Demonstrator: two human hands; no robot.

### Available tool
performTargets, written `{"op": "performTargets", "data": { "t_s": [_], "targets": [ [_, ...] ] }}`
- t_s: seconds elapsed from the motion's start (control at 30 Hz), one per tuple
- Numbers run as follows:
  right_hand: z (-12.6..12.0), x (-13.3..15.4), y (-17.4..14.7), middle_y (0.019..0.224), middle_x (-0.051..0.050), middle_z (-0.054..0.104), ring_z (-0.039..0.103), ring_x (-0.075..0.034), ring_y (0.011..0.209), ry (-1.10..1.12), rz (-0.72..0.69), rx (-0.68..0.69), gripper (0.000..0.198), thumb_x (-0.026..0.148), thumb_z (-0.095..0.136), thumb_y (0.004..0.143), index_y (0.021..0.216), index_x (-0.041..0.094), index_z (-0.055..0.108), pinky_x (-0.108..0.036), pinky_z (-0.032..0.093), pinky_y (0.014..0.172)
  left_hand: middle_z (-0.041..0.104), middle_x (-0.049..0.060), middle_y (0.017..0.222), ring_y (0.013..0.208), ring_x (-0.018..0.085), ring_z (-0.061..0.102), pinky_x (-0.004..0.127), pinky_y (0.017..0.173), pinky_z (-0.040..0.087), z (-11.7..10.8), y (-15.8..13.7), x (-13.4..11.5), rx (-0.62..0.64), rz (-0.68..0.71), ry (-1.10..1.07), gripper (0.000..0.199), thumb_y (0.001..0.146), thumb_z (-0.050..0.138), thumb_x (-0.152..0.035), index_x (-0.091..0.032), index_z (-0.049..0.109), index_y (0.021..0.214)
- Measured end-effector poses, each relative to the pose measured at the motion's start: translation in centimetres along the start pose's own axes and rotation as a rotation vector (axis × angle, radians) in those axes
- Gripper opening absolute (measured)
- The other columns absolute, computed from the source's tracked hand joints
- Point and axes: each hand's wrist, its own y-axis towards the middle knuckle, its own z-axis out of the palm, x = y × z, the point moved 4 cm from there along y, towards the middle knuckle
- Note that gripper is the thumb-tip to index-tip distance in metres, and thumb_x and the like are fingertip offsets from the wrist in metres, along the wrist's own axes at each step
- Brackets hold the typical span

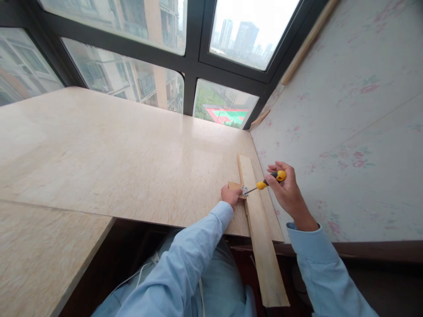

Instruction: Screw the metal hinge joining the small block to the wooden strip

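Note:
My right hand (287,190) grips a yellow-and-black screwdriver (268,181), its tip set on a small metal bracket (245,190). The bracket sits where a small wooden block (235,185) meets a long wooden plank (259,220). Holding the block against the plank's left edge is my left hand (231,196). The plank lies along the right side of the marble-like counter (125,158) and sticks out over its front edge toward me.
A floral-papered wall (346,132) rises just right of the plank. Large dark-framed windows (194,57) run along the counter's far edge. A second counter section (39,255) lies at the lower left. My legs are under the counter edge.

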Motion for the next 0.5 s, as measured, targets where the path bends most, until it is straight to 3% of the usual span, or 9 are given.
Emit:
{"op": "performTargets", "data": {
  "t_s": [0.1, 0.2, 0.3, 0.4, 0.5],
  "targets": [
    [0.6, 0.1, -0.2, 0.131, -0.010, 0.063, 0.060, -0.026, 0.125, 0.267, 0.086, 0.165, 0.037, 0.031, 0.066, 0.079, 0.114, 0.026, 0.057, -0.049, 0.049, 0.104, 0.070, 0.009, 0.091, 0.084, 0.027, 0.072, 0.034, 0.061, 0.061, 0.0, 0.1, 0.1, -0.011, 0.006, 0.012, 0.032, 0.059, 0.073, -0.004, -0.014, 0.059, 0.086],
    [0.6, 0.4, -0.3, 0.118, -0.009, 0.070, 0.065, -0.026, 0.116, 0.294, 0.144, 0.213, 0.024, 0.030, 0.066, 0.079, 0.101, 0.024, 0.059, -0.049, 0.052, 0.099, 0.071, 0.008, 0.093, 0.085, 0.027, 0.072, 0.035, 0.065, 0.061, 0.0, 0.3, 0.3, -0.008, 0.004, 0.018, 0.035, 0.058, 0.077, -0.006, -0.015, 0.059, 0.087],
    [0.2, 0.6, -0.2, 0.109, -0.009, 0.072, 0.070, -0.026, 0.100, 0.159, 0.110, 0.090, 0.037, 0.044, 0.071, 0.080, 0.107, 0.024, 0.057, -0.048, 0.057, 0.090, 0.072, 0.008, 0.093, 0.085, 0.026, 0.072, 0.034, 0.065, 0.061, 0.0, 0.4, 0.3, -0.004, -0.002, 0.013, 0.036, 0.057, 0.077, -0.007, -0.015, 0.060, 0.087],
    [-0.5, 0.7, 0.0, 0.092, -0.007, 0.071, 0.070, -0.029, 0.086, -0.213, 0.016, -0.144, 0.052, 0.059, 0.075, 0.075, 0.108, 0.023, 0.059, -0.050, 0.056, 0.085, 0.071, 0.008, 0.091, 0.082, 0.026, 0.072, 0.034, 0.061, 0.061, 0.0, 0.4, 0.3, -0.006, 0.001, 0.016, 0.033, 0.059, 0.075, -0.005, -0.015, 0.060, 0.087],
    [-0.6, 0.5, 0.0, 0.086, -0.007, 0.068, 0.068, -0.030, 0.085, -0.356, -0.023, -0.251, 0.047, 0.064, 0.069, 0.078, 0.098, 0.022, 0.059, -0.050, 0.055, 0.085, 0.071, 0.008, 0.090, 0.079, 0.025, 0.071, 0.033, 0.060, 0.060, 0.0, 0.4, 0.3, -0.004, 0.008, 0.021, 0.032, 0.060, 0.075, -0.005, -0.014, 0.060, 0.087]
  ]
}}
